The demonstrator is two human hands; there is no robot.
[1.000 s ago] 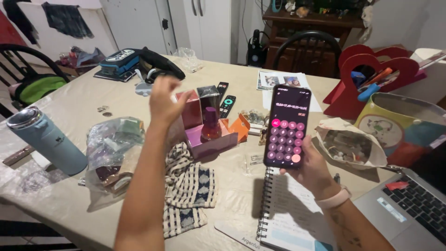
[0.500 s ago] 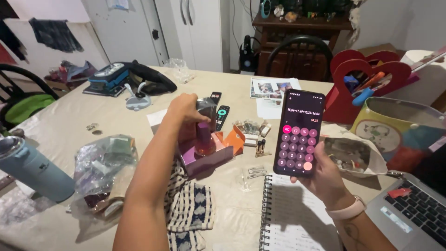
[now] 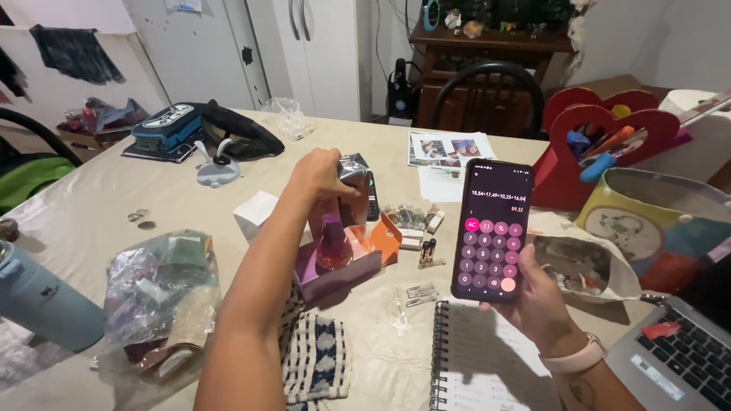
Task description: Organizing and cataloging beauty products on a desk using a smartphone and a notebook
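My right hand (image 3: 534, 298) holds a black smartphone (image 3: 492, 229) upright, its screen showing a pink calculator keypad. My left hand (image 3: 321, 173) reaches across the table and grips the top of a shiny dark box (image 3: 355, 189) that stands behind a purple perfume bottle (image 3: 333, 242). The bottle sits upright in an open pink box (image 3: 339, 272) with an orange flap (image 3: 386, 234). A small white box (image 3: 254, 214) lies just left of my left forearm.
A patterned cloth (image 3: 316, 357), a clear bag of items (image 3: 160, 293) and a blue flask (image 3: 42, 297) lie at left. A spiral notebook (image 3: 472, 365), laptop (image 3: 670, 358), paper bag (image 3: 582, 262), painted pot (image 3: 655, 217) and red heart-shaped holder (image 3: 601, 129) stand at right. Remote controls (image 3: 371, 199) sit behind the boxes.
My left hand came down from the air and closed on the shiny dark box behind the bottle. The phone stayed held up in my right hand while the view shifted slightly.
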